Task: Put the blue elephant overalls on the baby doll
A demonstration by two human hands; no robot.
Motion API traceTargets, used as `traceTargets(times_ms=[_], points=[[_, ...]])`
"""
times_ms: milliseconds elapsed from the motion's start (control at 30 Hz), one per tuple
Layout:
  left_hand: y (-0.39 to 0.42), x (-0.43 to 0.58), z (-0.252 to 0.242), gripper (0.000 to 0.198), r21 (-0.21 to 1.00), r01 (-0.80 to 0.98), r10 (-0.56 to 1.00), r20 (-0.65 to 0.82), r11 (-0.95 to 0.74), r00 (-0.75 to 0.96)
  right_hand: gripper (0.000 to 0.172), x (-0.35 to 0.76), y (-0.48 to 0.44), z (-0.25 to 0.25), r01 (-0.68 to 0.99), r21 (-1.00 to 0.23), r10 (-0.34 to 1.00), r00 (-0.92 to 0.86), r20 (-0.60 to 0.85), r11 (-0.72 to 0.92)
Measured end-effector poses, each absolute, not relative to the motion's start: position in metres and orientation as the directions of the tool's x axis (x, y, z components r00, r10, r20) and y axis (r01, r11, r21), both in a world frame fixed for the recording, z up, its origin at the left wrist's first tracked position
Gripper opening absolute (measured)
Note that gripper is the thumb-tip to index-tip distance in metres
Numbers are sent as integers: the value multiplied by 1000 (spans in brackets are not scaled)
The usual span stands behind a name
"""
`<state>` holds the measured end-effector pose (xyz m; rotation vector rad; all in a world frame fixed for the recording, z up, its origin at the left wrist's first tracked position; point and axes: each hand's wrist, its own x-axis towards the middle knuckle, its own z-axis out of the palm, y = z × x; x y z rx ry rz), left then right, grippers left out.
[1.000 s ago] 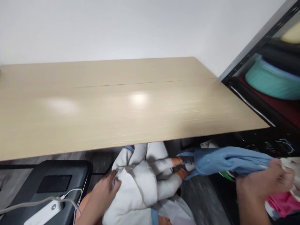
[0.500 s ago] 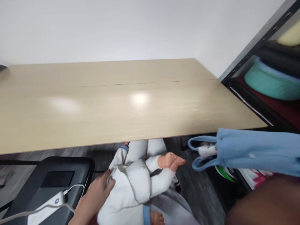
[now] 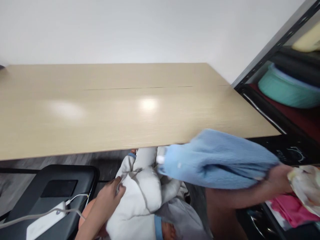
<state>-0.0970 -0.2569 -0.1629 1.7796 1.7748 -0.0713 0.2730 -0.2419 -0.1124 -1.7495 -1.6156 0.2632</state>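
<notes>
A baby doll [image 3: 137, 196] in a white outfit with blue cuffs lies across my lap, below the table edge. My left hand [image 3: 110, 195] holds the doll's side, thumb and fingers bent against the white cloth. Out to the right, my right hand [image 3: 278, 178] grips one end of a light blue cloth garment [image 3: 220, 160]. The garment stretches leftward over the table edge and covers the doll's feet. A white piece shows at its left end. Beside my right hand is a pale patterned item [image 3: 306, 186], blurred; I cannot tell whether the hand touches it.
A wooden table [image 3: 120, 116] spans the view before a white wall. At left, a black seat [image 3: 85, 180] carries a dark phone-like slab [image 3: 59, 188] and a white device [image 3: 46, 221] with a cable. Right, a shelf holds a teal basin [image 3: 287, 88]; pink cloth [image 3: 295, 210] lies below.
The blue garment has swung left and now lies over the doll's feet. My right hand and forearm have come into view behind it. My left hand stays on the doll.
</notes>
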Motion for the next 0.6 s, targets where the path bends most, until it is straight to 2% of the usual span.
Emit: traceTargets(times_ms=[67, 133, 167, 267, 333, 433, 600], points=[[-259, -98, -164, 47, 397, 914, 892, -440, 88, 106, 56, 240, -231, -112, 592, -785, 717, 466, 519, 183], [-262, -100, -166, 43, 419, 905, 905, -409, 73, 116, 41, 220, -227, -120, 453, -821, 495, 655, 571, 347], [-263, -101, -167, 41, 424, 903, 913, -392, 68, 115, 36, 214, -227, -129, 438, -812, 468, 666, 581, 385], [-265, -102, -170, 38, 401, 913, 919, -384, 79, 89, 47, 216, -225, -169, 504, -801, 691, 453, 563, 323], [-264, -101, -170, 39, 391, 916, 915, -395, 89, 80, 52, 229, -220, -201, 538, -812, 856, 287, 430, 227], [-261, -99, -168, 40, 414, 907, 921, -378, 77, 94, 57, 252, -204, -241, 566, -820, 921, 272, 278, 80], [-258, -96, -164, 40, 441, 893, 926, -368, 93, 86, 58, 278, -167, -272, 567, -813, 904, 406, 134, -133]])
